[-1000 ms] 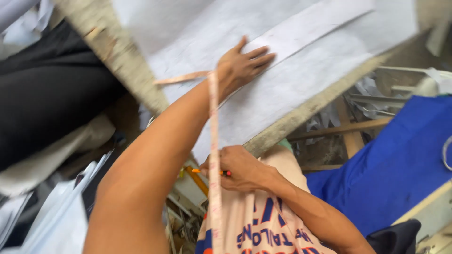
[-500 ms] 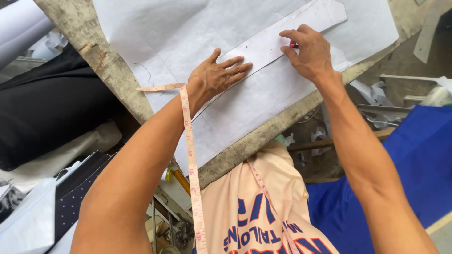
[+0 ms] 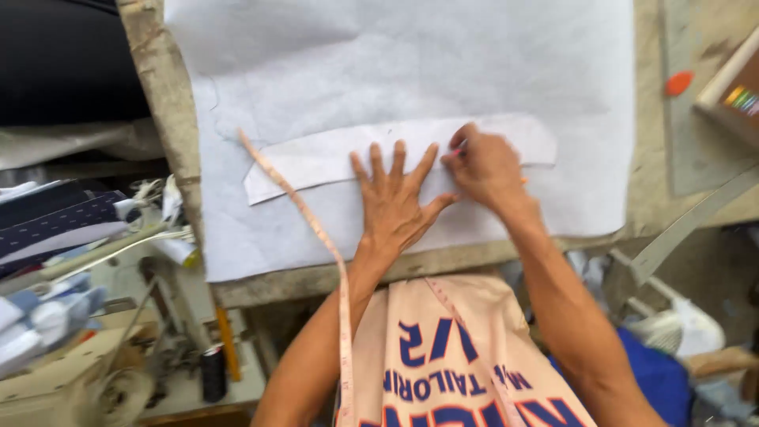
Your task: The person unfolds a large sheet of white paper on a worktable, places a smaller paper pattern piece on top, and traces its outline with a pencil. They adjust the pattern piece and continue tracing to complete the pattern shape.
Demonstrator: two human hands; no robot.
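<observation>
We saw the left hand lying flat with its fingers spread, palm down on a long white pattern strip, so its grip was open and merely pressing, not closing on anything. The strip lay across a large sheet of white fabric that covered most of the bench, and it ran from about nine o'clock of the left hand to about two o'clock of it, passing under the fingertips. The right hand sat just beside the left at roughly two o'clock, its thumb side touching the left hand's thumb; its grip was closed around a slim marker whose tip met the strip's upper edge. A peach tape measure curved over the fabric from ten o'clock of the left hand down past the left wrist and off the bench edge at seven o'clock. A small orange chalk piece rested well apart at two o'clock on the bare bench, near a box at the frame's right edge. Below the bench, at eight o'clock, stood part of a sewing machine with a dark thread spool.
</observation>
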